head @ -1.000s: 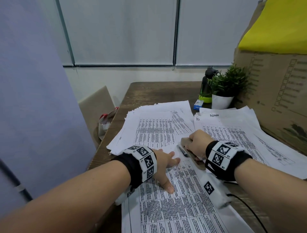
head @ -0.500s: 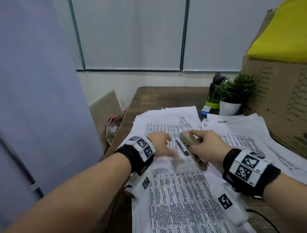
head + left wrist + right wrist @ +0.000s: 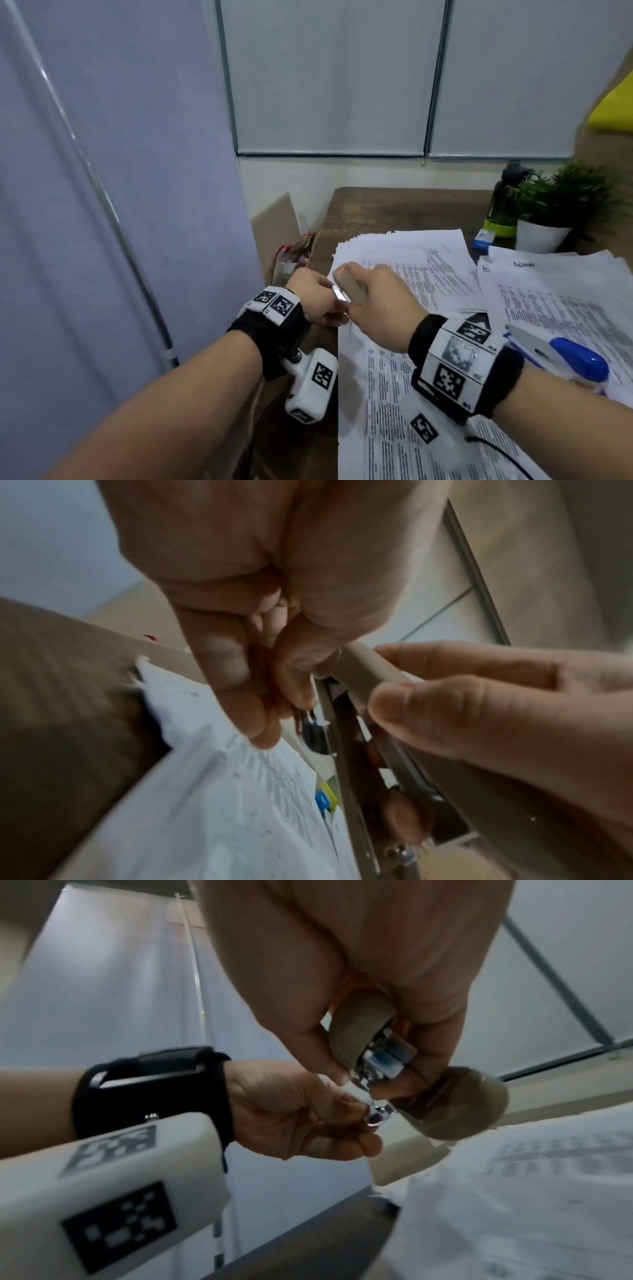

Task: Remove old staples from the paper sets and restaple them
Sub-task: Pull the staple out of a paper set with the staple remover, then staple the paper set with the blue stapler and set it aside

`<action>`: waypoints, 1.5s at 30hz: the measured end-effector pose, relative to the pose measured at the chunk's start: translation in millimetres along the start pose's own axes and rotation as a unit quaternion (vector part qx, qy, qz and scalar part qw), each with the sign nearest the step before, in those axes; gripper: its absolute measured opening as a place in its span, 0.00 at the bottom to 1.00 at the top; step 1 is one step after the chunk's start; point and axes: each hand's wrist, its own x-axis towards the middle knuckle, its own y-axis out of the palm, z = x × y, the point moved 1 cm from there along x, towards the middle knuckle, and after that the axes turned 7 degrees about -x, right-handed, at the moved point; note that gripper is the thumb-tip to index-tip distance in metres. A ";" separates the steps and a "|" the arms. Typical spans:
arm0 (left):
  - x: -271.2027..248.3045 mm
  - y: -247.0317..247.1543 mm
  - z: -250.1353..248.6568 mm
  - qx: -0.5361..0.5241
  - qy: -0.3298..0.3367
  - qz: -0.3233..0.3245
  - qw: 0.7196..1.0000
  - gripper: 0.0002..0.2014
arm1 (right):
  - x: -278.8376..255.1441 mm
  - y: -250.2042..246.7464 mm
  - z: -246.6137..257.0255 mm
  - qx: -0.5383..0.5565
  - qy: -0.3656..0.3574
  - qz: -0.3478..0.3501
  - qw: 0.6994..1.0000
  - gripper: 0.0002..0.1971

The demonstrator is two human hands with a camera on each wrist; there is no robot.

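Right hand (image 3: 383, 305): clenched around a beige stapler (image 3: 349, 286), which is held in the air above the left edge of the surface (image 3: 394, 209); the thumb and fingers are wrapped round the stapler's body, as seen in the right wrist view (image 3: 363, 1039).
Beige stapler: tilted, its front end raised toward 11 o'clock in the head view; the metal magazine is exposed beneath the beige top in the left wrist view (image 3: 368, 674).
Left hand (image 3: 313, 301): placed just at 9 o'clock of the right hand, its fingers curled and its fingertips (image 3: 356, 1110) pinched on a small shiny metal part at the stapler's underside; what that part is cannot be told.
Paper sets (image 3: 411, 267): printed sheets are spread in loose stacks over the surface, below and at 3 o'clock of the hands; one stack lies nearest the viewer (image 3: 387, 394), another at 3 o'clock (image 3: 555, 301).
Blue stapler (image 3: 565, 353): lying on the papers at 4 o'clock, just beyond the right wrist.
Potted plant (image 3: 551, 212): standing at 2 o'clock on the surface, a dark bottle (image 3: 503, 202) beside it.
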 end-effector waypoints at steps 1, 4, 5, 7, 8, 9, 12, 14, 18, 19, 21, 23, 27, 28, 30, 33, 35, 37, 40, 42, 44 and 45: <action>-1.9 -8.0 5.3 0.005 0.000 -0.009 1.000 0.11 | 2.0 6.0 8.4 -0.010 -0.007 0.002 1.000 0.12; -2.2 -33.7 22.4 0.025 -0.006 -0.036 0.999 0.13 | 4.4 22.1 31.0 -0.008 -0.016 0.020 1.000 0.11; -1.1 -43.1 27.3 0.027 -0.009 -0.050 0.998 0.14 | 4.3 27.0 38.1 -0.007 -0.014 0.030 0.999 0.13; 0.6 -62.2 36.2 0.009 -0.027 -0.070 0.997 0.15 | 3.7 36.7 50.8 -0.009 -0.022 0.051 0.998 0.14; 0.1 -70.5 39.5 -0.011 -0.037 -0.068 0.997 0.14 | 3.9 41.5 55.3 -0.010 -0.029 0.060 0.998 0.14; 1.1 -78.2 43.2 -0.025 -0.048 -0.062 0.997 0.14 | 4.2 46.0 57.4 -0.011 -0.033 0.068 0.997 0.13; 4.9 -95.8 53.8 -0.022 -0.062 -0.078 0.995 0.13 | 2.6 49.5 57.2 0.007 -0.040 0.074 0.996 0.13; 14.2 -106.6 61.5 0.012 -0.057 -0.131 0.990 0.13 | -1.7 45.5 52.7 0.048 -0.032 0.085 0.995 0.13; 25.4 -115.4 74.2 0.262 -0.046 -0.136 0.954 0.10 | -11.0 31.6 33.9 0.052 -0.007 0.101 0.994 0.18; 26.5 -116.6 77.5 0.313 -0.047 -0.131 0.940 0.12 | -13.5 26.7 30.4 0.062 0.002 0.101 0.993 0.19; 27.9 -119.0 81.1 0.374 -0.046 -0.124 0.918 0.14 | -17.0 20.4 15.8 0.090 0.027 0.102 0.990 0.16; 28.9 -121.5 81.0 0.404 -0.042 -0.127 0.905 0.13 | -22.4 11.5 5.4 0.067 0.034 0.096 0.993 0.08; 25.8 -113.3 64.0 0.386 -0.019 -0.107 0.916 0.13 | -30.3 -1.5 -21.7 0.118 0.096 0.063 0.986 0.11; 24.6 -107.4 57.5 0.374 -0.006 -0.099 0.922 0.14 | -32.3 -7.7 -28.1 0.120 0.105 0.050 0.986 0.10; 18.8 -92.0 42.2 0.369 0.025 -0.082 0.925 0.14 | -34.7 -22.6 -41.1 0.107 0.108 0.022 0.988 0.08; 18.8 -60.4 25.2 0.403 0.060 -0.008 0.913 0.12 | -35.8 -49.7 -64.1 0.064 0.118 -0.029 0.991 0.15; 21.6 -35.3 19.7 0.456 0.051 0.056 0.887 0.21 | -35.6 -70.7 -87.7 0.057 0.140 -0.073 0.986 0.18; 24.4 -11.4 16.2 0.500 0.029 0.100 0.860 0.30 | -37.0 -92.6 -114.5 0.025 0.168 -0.113 0.979 0.20; 34.2 14.7 16.9 0.546 -0.002 0.114 0.830 0.38 | -44.3 -117.7 -161.3 0.008 0.219 -0.144 0.965 0.20; 43.7 23.6 18.3 0.564 -0.011 0.110 0.818 0.42 | -52.1 -126.0 -193.0 -0.002 0.254 -0.140 0.957 0.17; 51.9 29.0 19.4 0.574 -0.016 0.117 0.810 0.45 | -59.5 -128.2 -222.7 -0.007 0.284 -0.129 0.950 0.18; 53.1 30.9 19.1 0.573 -0.022 0.122 0.810 0.45 | -63.1 -127.5 -234.1 -0.009 0.301 -0.123 0.946 0.17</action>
